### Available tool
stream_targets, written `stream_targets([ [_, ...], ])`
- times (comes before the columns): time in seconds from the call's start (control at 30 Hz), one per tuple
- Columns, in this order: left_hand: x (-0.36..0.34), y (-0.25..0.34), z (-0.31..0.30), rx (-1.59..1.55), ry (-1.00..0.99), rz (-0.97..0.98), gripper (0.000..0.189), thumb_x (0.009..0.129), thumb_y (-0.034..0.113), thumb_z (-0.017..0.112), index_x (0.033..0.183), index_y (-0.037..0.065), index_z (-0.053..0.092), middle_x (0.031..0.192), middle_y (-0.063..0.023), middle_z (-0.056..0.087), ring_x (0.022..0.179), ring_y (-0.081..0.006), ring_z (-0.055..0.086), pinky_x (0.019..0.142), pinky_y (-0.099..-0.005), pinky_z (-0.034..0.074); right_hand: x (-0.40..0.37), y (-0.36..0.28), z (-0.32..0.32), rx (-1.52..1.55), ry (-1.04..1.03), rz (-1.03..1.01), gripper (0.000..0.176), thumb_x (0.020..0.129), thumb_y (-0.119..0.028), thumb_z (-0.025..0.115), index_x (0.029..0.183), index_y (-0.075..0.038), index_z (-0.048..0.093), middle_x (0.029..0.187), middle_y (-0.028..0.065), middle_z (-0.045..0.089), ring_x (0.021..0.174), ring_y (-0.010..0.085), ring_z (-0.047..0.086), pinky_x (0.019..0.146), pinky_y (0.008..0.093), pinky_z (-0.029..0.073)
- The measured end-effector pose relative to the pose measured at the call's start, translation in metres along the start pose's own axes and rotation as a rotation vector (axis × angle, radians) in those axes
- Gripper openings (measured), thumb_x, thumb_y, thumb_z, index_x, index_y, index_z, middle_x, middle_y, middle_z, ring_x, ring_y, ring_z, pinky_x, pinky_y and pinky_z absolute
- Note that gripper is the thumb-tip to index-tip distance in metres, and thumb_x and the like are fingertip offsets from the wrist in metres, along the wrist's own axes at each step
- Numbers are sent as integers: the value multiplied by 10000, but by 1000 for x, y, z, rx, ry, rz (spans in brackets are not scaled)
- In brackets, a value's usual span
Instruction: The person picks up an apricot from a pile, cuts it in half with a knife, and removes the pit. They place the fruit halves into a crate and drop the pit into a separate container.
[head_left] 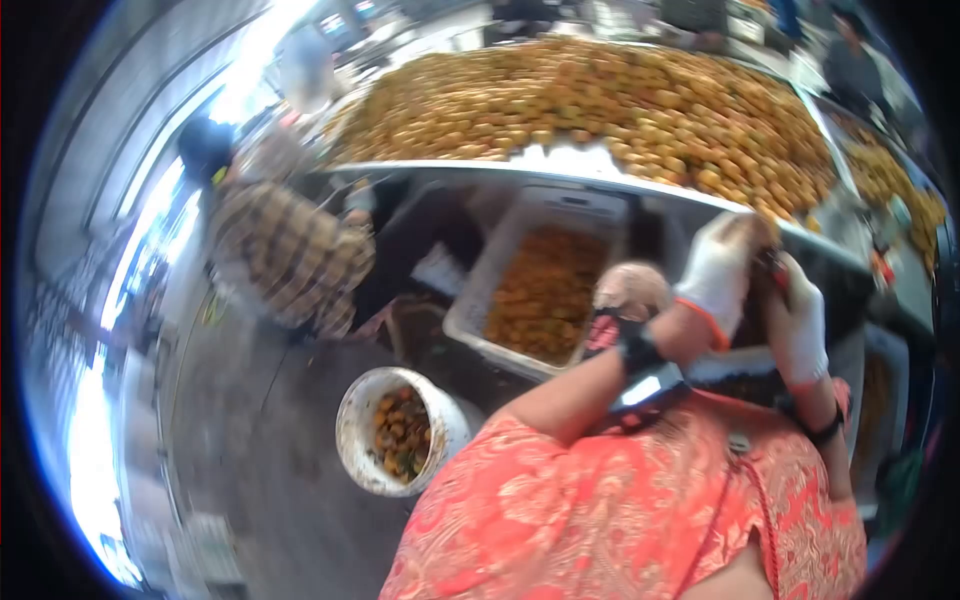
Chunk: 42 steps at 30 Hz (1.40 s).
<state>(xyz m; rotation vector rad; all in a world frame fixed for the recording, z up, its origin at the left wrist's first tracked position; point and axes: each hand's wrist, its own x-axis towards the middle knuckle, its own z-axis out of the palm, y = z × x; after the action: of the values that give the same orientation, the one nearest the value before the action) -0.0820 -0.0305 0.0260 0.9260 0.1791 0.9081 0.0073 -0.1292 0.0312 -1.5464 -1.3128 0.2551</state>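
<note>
My left hand (718,268), in a white glove with an orange cuff, is closed near the front edge of a large white-rimmed table (640,180). Close against it is my right hand (803,325), also white-gloved and closed. Between the fingers of both is a small dark reddish-brown thing, blurred and partly hidden, that I cannot make out. Just beyond them lies a wide heap of small yellow-orange fruit-like pieces (600,90) on the table.
Below the table edge, a white crate (465,318) holds orange pieces. A white bucket (450,435) with mixed scraps stands on the floor. A person in a checked shirt (290,250) is at the left. Other people are beyond the table.
</note>
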Motion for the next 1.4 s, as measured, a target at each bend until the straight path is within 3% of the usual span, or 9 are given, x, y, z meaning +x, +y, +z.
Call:
stream_targets([
  [0.23,11,21,-14,-5,182,-88,224,992,296,572,961,79,614,811,13,601,717,-78,529,649,-244,409,6,-13,-3,14,18,-44,127,987,-111,534,998,8,577,749,-16,537,682,47,465,580,229,400],
  [0.3,5,20,-5,42,124,-113,219,976,280,599,982,62,621,805,7,597,690,-78,523,628,-240,412,13,-10,-4,150,128,52,153,1001,-128,522,1083,-5,563,788,-18,508,688,62,453,608,220,390],
  [0.43,-8,16,6,-9,-71,-117,208,948,172,632,1099,29,625,841,10,602,633,-66,497,558,-229,396,35,5,2,-6,277,-168,209,1031,-198,501,1101,-10,561,857,8,520,764,71,458,652,214,384],
  [0.5,-8,14,2,54,-91,-81,248,944,131,605,1164,15,600,875,-7,611,686,-66,517,587,-225,420,39,16,3,347,185,12,240,1038,-237,506,1094,-10,560,878,15,526,778,75,466,661,213,385],
  [0.57,-9,13,1,135,-49,12,283,942,112,584,1204,6,575,907,-24,617,734,-75,533,620,-230,442,41,21,3,179,213,-70,236,1037,-263,516,1077,-36,570,879,-3,530,771,64,467,655,206,380],
  [0.63,-10,12,-1,220,-12,103,320,940,93,563,1244,-3,550,939,-42,622,782,-84,550,654,-235,463,43,22,0,469,48,151,234,1030,-277,533,1068,-53,588,896,-17,545,775,42,486,641,199,386],
  [0.8,-14,23,-6,414,-174,146,366,962,102,511,1307,-17,492,1001,-81,625,873,-114,564,787,-278,491,45,-5,15,583,94,190,265,1011,-299,570,1094,-51,611,898,-34,580,766,19,526,602,177,393],
  [1.33,-15,2,-18,553,-54,160,242,1032,213,472,1020,2,589,949,-65,648,874,-114,567,791,-291,476,48,27,24,447,208,84,255,1014,-276,567,1058,-33,633,786,-38,543,718,29,463,597,200,369],
  [1.4,-13,-13,-19,147,-56,24,261,1034,239,447,1032,31,606,959,-45,642,874,-113,558,788,-273,457,45,16,22,261,199,39,242,1010,-255,572,1030,-21,629,776,-30,540,725,40,461,605,214,380],
])
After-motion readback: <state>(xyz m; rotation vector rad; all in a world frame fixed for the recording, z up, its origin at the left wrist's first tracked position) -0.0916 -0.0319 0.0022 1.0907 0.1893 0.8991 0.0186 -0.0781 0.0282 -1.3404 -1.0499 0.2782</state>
